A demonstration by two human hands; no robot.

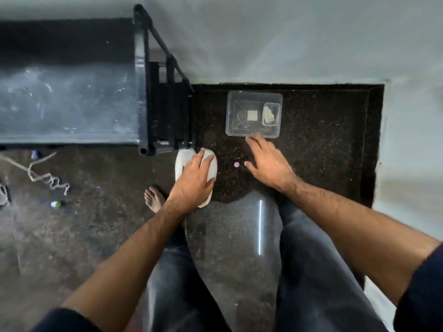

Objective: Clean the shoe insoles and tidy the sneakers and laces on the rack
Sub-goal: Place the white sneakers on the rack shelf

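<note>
My left hand [194,185] lies over a white sneaker [182,164], fingers curled down over its top and thumb wrapped round the right side, so I am gripping it. The sneaker sits at the left edge of the dark speckled stone slab [323,140], its toe pointing away from me and just touching the foot of the black metal rack [167,111]. I cannot tell whether an insole is inside the shoe, since my hand covers the opening.

My right hand [268,164] is spread wide, fingers straight and apart, holding nothing. It hovers over the slab with the fingertips at the near rim of a clear plastic box [254,97]; I cannot tell whether they touch it. The box stands near the far edge of the slab, and inside it I see a small pale square [252,115] and a smaller clear tub [271,114] holding something crumpled and greyish. A tiny pink disc [236,164] lies on the slab between my two hands.

To the left of the rack runs a long dark shelf surface [69,104], dusty and streaked. On the floor [100,224] below its near edge a pale shoelace [45,176] lies in loose loops, well apart from the sneaker. A small green and white object [56,204] lies near the lace. My bare foot [154,200] stands just beside the sneaker's heel, and my legs in dark trousers [316,271] fill the lower part of the view.
</note>
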